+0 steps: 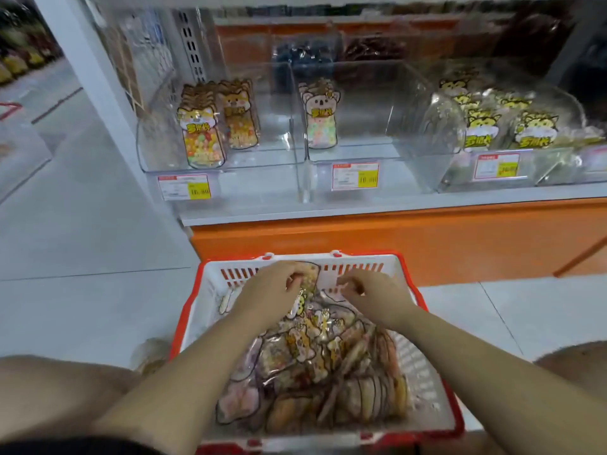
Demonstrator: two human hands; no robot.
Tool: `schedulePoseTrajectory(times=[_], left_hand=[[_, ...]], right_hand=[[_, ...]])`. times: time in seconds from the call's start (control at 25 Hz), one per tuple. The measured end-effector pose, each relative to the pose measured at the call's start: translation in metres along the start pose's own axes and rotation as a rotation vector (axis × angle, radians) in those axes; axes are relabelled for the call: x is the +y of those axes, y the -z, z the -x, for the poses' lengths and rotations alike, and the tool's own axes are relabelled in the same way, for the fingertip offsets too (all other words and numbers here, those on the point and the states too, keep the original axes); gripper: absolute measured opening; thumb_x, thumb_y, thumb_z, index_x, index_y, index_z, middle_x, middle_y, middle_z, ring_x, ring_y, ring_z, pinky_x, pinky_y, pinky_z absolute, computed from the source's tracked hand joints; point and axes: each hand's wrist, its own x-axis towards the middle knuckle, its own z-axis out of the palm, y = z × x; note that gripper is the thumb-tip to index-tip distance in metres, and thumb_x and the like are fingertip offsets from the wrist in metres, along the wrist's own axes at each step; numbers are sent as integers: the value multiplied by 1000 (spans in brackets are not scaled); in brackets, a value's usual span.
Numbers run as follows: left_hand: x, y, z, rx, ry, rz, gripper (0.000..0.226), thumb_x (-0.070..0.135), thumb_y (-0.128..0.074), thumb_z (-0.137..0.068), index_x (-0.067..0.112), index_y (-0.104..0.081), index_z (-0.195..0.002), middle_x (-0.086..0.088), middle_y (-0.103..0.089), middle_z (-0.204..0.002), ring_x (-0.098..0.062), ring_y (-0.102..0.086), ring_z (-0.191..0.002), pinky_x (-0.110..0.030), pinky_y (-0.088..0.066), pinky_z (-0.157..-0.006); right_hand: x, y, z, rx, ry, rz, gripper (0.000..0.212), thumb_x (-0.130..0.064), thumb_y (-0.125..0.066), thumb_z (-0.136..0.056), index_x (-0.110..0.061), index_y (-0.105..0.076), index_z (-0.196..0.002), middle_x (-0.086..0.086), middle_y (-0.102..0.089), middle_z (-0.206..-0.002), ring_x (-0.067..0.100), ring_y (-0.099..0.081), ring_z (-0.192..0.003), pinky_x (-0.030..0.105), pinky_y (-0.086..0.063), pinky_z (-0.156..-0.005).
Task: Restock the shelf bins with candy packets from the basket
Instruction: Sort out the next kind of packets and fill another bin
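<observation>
A red and white basket [423, 382] on the floor holds a heap of candy packets [315, 369]. Both of my hands reach into its far end. My left hand [269, 290] has curled fingers that pinch a packet [308, 274] standing against the far wall. My right hand [371, 293] hovers beside it with curled fingers; I cannot tell whether it holds anything. On the shelf above, the left clear bin [157, 159] holds a few upright packets [203, 139]. One packet [320, 123] stands in the middle bin [361, 149]. The right bin [453, 178] holds several.
Price tags [184, 187] hang below the bins. An orange shelf base [394, 238] runs behind the basket. Grey tiled floor [82, 224] spreads to the left. My knees sit at both lower corners. Darker packets fill bins further back on the shelf.
</observation>
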Motion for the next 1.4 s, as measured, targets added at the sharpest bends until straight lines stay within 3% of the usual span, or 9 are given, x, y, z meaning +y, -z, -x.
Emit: schedulePoseTrajectory(times=[0.28,0.4,0.52,0.72,0.84,1.0,1.16,1.28,1.4], left_hand=[[-60,-54,13,-560,158,-517,52,41,-46,-102,37,-33,-152,-3,-22,-162,-29,-16,-151,-54,-21,-118],[-64,-66,17,-677,180,-520,64,44,-47,-101,37,-18,-158,-4,-3,-168,-32,-8,-153,-63,-8,-120],[-65,-71,16,-709,151,-570,68,44,-47,-100,34,-14,-159,-5,-2,-168,-32,-16,-152,-63,-8,-119],[-69,-71,15,-690,136,-574,67,46,-48,-99,34,-19,-158,-6,-8,-167,-31,-18,-151,-63,-9,-119],[-69,-71,13,-693,141,-564,65,46,-47,-100,34,-20,-158,-5,-10,-166,-31,-21,-150,-62,-9,-119],[-63,-67,9,-560,128,-450,51,45,-42,-101,38,-36,-151,0,-43,-150,-25,-45,-135,-58,-21,-118],[-37,-62,4,-388,291,-35,46,53,-40,-103,19,-70,-109,-2,-69,-115,-22,-64,-103,-33,-49,-88],[-20,-59,2,-392,675,710,69,79,-47,-86,19,-75,-109,-2,-71,-119,-26,-66,-110,-32,-45,-90],[-7,-51,-1,-108,787,1311,39,45,-63,-94,13,-70,-116,-6,-75,-109,-25,-69,-102,-35,-50,-81]], right_hand=[[89,-44,-1,-419,-202,458,52,-11,-56,-87,-25,-54,-137,13,-49,-137,33,-53,-124,38,-48,-100],[92,-51,-1,-416,-176,593,86,3,-54,-83,-36,-26,-154,7,-8,-165,35,-15,-150,50,-27,-117],[91,-70,-1,-475,-57,748,80,-1,-55,-86,-34,-27,-153,6,-9,-165,33,0,-152,55,-7,-122],[76,-79,-5,-603,36,808,26,-23,-52,-96,-17,-66,-118,6,-65,-122,29,-52,-126,50,-20,-120],[74,-63,-14,-440,-28,409,24,-24,-57,-96,-24,-71,-116,0,-70,-109,21,-64,-101,30,-47,-93],[69,-28,-21,-247,-246,-135,36,-29,-63,-97,-9,-54,-68,4,-49,-62,18,-57,-60,32,-44,-63],[42,-11,-11,-120,-294,-502,29,-27,-66,-95,-3,-66,-80,9,-68,-77,17,-66,-64,31,-50,-68],[16,-20,-8,21,-376,-825,29,-23,-71,-91,5,-71,-94,21,-74,-91,28,-73,-77,44,-58,-82],[-10,-32,-4,-46,-332,-944,12,-16,-70,-91,-5,-75,-91,15,-75,-89,29,-72,-79,42,-55,-88]])
